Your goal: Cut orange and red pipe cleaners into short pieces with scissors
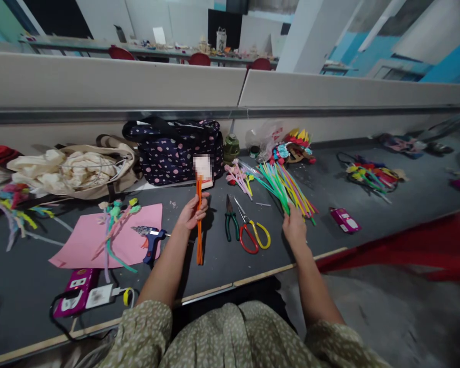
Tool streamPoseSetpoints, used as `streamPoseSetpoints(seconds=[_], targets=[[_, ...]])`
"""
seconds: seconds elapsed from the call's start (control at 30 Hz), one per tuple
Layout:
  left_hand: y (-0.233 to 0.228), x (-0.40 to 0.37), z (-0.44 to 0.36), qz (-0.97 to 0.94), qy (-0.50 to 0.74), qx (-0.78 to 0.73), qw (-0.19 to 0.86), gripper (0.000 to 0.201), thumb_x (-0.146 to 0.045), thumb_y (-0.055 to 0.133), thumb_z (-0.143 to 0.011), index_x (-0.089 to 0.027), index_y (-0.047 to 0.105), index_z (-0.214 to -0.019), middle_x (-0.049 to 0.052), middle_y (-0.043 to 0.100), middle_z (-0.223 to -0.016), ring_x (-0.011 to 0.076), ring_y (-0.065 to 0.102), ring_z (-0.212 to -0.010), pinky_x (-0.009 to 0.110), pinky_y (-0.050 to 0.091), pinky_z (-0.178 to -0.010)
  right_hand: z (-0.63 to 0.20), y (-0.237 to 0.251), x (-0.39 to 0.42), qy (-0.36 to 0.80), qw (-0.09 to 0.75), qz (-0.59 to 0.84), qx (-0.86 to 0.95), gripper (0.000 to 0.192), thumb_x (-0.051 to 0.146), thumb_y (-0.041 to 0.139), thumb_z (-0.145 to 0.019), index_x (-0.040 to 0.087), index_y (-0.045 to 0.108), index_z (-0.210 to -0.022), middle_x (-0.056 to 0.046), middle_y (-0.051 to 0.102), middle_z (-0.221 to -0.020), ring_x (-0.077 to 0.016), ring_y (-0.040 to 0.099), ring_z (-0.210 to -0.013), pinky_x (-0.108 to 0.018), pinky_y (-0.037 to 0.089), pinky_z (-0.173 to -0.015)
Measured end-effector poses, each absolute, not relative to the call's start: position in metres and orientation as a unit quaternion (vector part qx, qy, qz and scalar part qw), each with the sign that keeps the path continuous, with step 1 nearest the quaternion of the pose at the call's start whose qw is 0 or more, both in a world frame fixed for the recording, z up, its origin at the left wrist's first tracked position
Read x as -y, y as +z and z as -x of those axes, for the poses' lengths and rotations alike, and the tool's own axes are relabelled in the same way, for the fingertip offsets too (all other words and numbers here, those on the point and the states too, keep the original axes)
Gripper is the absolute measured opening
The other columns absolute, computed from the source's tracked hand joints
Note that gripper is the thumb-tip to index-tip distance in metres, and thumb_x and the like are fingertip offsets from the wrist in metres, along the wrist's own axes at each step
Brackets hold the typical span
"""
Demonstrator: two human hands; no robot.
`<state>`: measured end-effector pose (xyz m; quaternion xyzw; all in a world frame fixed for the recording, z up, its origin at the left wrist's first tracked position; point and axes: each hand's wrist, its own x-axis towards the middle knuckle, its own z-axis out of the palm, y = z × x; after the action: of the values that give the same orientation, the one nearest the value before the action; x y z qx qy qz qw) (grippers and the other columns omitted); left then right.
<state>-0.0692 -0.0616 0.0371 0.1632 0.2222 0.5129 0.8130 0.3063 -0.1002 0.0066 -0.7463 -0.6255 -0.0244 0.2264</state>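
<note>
Two bundles, straight, apparently unshaped: orange stems (200, 240), gripped in my left hand (193, 210), scissors' (246, 218) nine o'clock; green stems (278, 185), one o'clock, grasped by my right hand (295, 227). Made-up flowers (115, 210): several, pink sheet (82, 240), farther toward nine.

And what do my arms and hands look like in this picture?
Loose olive-green fabric sleeves with a small, pale, speckled print end near the elbows. Below, the forearms are bare; your left hand and right hand wear no gloves.
</note>
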Motion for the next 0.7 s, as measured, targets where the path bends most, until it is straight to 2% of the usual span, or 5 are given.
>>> streamPoseSetpoints(seconds=[0.17,0.37,0.53,0.7], targets=[[0.038,0.061,0.074,-0.133,0.530,-0.223,0.808,0.028,-0.029,0.037,-0.102,-0.013,0.060,-0.107,-0.003,0.038,-0.064,0.0052,0.029,-0.042,0.012,0.022,-0.032,-0.315,-0.014,0.099,-0.030,0.122,0.757,0.641,0.046,0.015,0.040,-0.091,0.008,0.049,-0.136,-0.019,0.061,-0.115,-0.0284,0.056,-0.107,-0.037,0.043,-0.091],[0.038,0.061,0.075,-0.149,0.533,-0.230,0.800,0.029,-0.028,0.036,-0.102,-0.012,0.060,-0.106,-0.003,0.039,-0.064,0.0054,0.030,-0.043,0.011,0.024,-0.032,-0.318,-0.021,0.098,-0.034,0.074,0.732,0.676,0.043,0.013,0.044,-0.091,0.009,0.055,-0.132,-0.019,0.061,-0.115,-0.0263,0.056,-0.104,-0.035,0.041,-0.090],[0.037,0.062,0.069,-0.190,0.526,-0.239,0.794,0.027,-0.022,0.038,-0.100,-0.010,0.062,-0.103,-0.001,0.043,-0.065,0.0054,0.032,-0.043,0.011,0.026,-0.033,-0.316,-0.013,0.100,-0.071,0.084,0.744,0.659,0.039,0.023,0.050,-0.092,0.017,0.060,-0.129,-0.017,0.060,-0.118,-0.0287,0.055,-0.104,-0.037,0.041,-0.085],[0.035,0.061,0.069,-0.217,0.529,-0.247,0.782,0.021,-0.018,0.044,-0.096,-0.009,0.063,-0.103,-0.001,0.045,-0.065,0.0055,0.034,-0.044,0.011,0.026,-0.033,-0.308,0.004,0.093,-0.088,0.109,0.757,0.638,0.039,0.026,0.048,-0.094,0.014,0.058,-0.130,-0.018,0.061,-0.113,-0.0277,0.057,-0.102,-0.035,0.042,-0.081]])
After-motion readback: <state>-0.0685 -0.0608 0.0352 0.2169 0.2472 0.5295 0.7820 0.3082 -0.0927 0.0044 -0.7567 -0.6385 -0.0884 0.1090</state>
